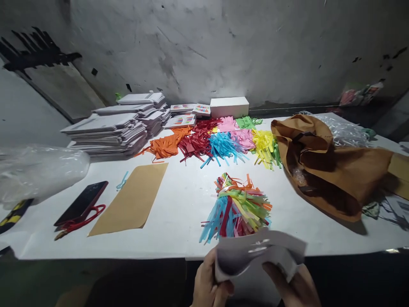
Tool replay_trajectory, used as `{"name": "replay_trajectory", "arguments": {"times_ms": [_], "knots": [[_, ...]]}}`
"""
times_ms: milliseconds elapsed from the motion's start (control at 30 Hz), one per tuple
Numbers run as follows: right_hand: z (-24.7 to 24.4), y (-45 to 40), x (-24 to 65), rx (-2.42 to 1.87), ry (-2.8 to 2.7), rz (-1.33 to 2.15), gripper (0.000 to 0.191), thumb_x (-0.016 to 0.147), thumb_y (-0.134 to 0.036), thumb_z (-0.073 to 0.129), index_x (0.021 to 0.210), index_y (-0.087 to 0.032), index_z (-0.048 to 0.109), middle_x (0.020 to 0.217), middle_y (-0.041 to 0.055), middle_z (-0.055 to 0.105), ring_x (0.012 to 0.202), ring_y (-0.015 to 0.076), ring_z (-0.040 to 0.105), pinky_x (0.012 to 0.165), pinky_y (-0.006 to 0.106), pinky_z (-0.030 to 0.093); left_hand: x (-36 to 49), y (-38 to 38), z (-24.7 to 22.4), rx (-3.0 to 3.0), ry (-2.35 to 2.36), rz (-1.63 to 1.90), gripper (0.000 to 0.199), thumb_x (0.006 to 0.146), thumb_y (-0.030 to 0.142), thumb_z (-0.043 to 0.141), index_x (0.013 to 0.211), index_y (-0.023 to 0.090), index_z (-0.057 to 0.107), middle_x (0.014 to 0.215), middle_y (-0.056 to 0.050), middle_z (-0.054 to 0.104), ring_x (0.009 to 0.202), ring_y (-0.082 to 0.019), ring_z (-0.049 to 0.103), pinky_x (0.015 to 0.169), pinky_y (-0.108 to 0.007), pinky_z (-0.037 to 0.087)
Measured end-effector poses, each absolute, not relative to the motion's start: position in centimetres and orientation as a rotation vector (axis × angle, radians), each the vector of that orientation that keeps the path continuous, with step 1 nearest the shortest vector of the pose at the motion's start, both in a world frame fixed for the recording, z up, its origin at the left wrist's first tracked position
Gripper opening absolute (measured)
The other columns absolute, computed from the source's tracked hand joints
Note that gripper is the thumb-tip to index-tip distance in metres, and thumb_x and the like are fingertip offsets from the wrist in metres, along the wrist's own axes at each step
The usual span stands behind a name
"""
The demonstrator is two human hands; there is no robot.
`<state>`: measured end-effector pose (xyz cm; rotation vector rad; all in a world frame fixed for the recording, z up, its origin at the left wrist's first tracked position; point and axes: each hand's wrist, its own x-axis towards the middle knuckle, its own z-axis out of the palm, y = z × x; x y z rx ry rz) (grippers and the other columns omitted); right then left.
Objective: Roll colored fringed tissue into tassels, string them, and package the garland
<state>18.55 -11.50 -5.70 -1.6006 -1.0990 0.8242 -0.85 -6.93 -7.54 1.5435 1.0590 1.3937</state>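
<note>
Both hands are at the table's front edge, around a white folded card piece [243,251] with curled, bent panels. My left hand [209,283] grips its left side, thumb and fingers closed on it. On the right side, my right hand [292,283] holds the same piece, its thumb against the inner part. Just beyond the card lies a tied bunch of multicoloured paper strips [239,204], blue, red, yellow, green and orange. The card's near part hangs below the table edge and is blurred.
Behind are coloured strip bundles [223,145], a white box [229,107] and printed flat boxes [180,121]. Stacked white cartons [105,134], a brown envelope [132,198], a phone [83,202] and plastic wrap [41,170] occupy the left; a brown bag [338,175] lies right.
</note>
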Motion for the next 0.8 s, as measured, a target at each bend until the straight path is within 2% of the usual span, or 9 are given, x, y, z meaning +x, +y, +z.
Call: {"name": "replay_trajectory", "arguments": {"times_ms": [133,200,267,400,500,567,667,733,800], "knots": [[-3.9,-10.3,18.2,-1.407,-1.173,0.932,0.038,0.083,-0.058,0.067,0.087,-0.022,0.077,0.082,0.0065,0.076,0.079,0.0257,0.073,0.074,0.028,0.058,-2.2,-6.1,-6.9,1.643,1.196,1.38,0.047,0.093,0.061,0.052,0.092,0.019,0.073,0.07,-0.005,0.069,0.058,-0.02,0.062,0.064,-0.028,0.054],[-4.4,-10.4,17.1,-1.432,-0.981,0.876,0.044,0.081,-0.063,0.067,0.085,-0.02,0.076,0.075,0.0043,0.074,0.071,0.0228,0.07,0.066,0.025,0.056,-2.8,-5.3,-6.7,1.731,1.175,1.311,0.043,0.097,0.054,0.049,0.09,0.018,0.074,0.072,-0.007,0.071,0.06,-0.02,0.064,0.063,-0.027,0.054],[-5.5,-10.6,16.0,-1.475,-0.805,0.821,0.051,0.078,-0.069,0.067,0.081,-0.019,0.075,0.068,0.0032,0.071,0.065,0.0215,0.067,0.059,0.024,0.054,-3.1,-4.7,-6.7,1.797,1.07,1.27,0.047,0.098,0.055,0.046,0.092,0.018,0.073,0.073,-0.007,0.071,0.062,-0.021,0.065,0.061,-0.026,0.054],[-7.4,-10.8,14.7,-1.516,-0.682,0.745,0.058,0.073,-0.075,0.067,0.081,-0.018,0.072,0.072,0.0045,0.073,0.068,0.0229,0.068,0.062,0.025,0.054,-3.1,-4.4,-7.2,1.754,1.122,1.318,0.045,0.099,0.053,0.045,0.092,0.018,0.071,0.071,-0.004,0.069,0.06,-0.018,0.064,0.056,-0.022,0.051],[-8.0,-10.9,14.9,-1.598,-0.718,0.7,0.059,0.077,-0.078,0.061,0.082,-0.02,0.069,0.067,0.0016,0.069,0.061,0.0187,0.064,0.055,0.022,0.05,-2.9,-4.6,-7.6,1.734,1.171,1.259,0.043,0.099,0.051,0.047,0.087,0.017,0.07,0.069,-0.003,0.068,0.058,-0.016,0.062,0.054,-0.021,0.049],[-8.2,-10.9,15.2,-1.648,-0.719,0.669,0.058,0.08,-0.077,0.057,0.081,-0.02,0.068,0.065,0.0007,0.068,0.058,0.0176,0.063,0.054,0.021,0.048,-2.5,-5.0,-7.9,1.658,1.159,1.29,0.042,0.096,0.054,0.052,0.095,0.017,0.07,0.082,-0.007,0.072,0.07,-0.019,0.068,0.063,-0.024,0.054],[-8.6,-10.8,15.4,-1.658,-0.689,0.634,0.056,0.083,-0.075,0.057,0.083,-0.02,0.068,0.069,0.0017,0.071,0.062,0.0182,0.066,0.058,0.022,0.049,-1.8,-5.8,-8.6,1.326,1.268,1.539,0.04,0.091,0.052,0.064,0.114,0.02,0.064,0.108,-0.01,0.072,0.096,-0.022,0.07,0.081,-0.028,0.057],[-9.1,-10.7,15.4,-1.66,-0.676,0.609,0.057,0.082,-0.076,0.057,0.085,-0.02,0.069,0.072,0.0029,0.073,0.062,0.0191,0.067,0.056,0.022,0.05,-1.4,-6.3,-9.0,1.2,1.31,1.662,0.034,0.09,0.047,0.068,0.111,0.021,0.065,0.109,-0.009,0.071,0.1,-0.022,0.07,0.086,-0.028,0.056],[-9.6,-10.7,15.5,-1.661,-0.7,0.59,0.061,0.073,-0.08,0.063,0.085,-0.02,0.069,0.072,0.0045,0.074,0.061,0.0214,0.069,0.053,0.024,0.051,-1.3,-6.6,-9.3,1.276,1.263,1.677,0.026,0.091,0.045,0.067,0.1,0.021,0.068,0.103,-0.008,0.072,0.098,-0.021,0.07,0.086,-0.029,0.056]]}}
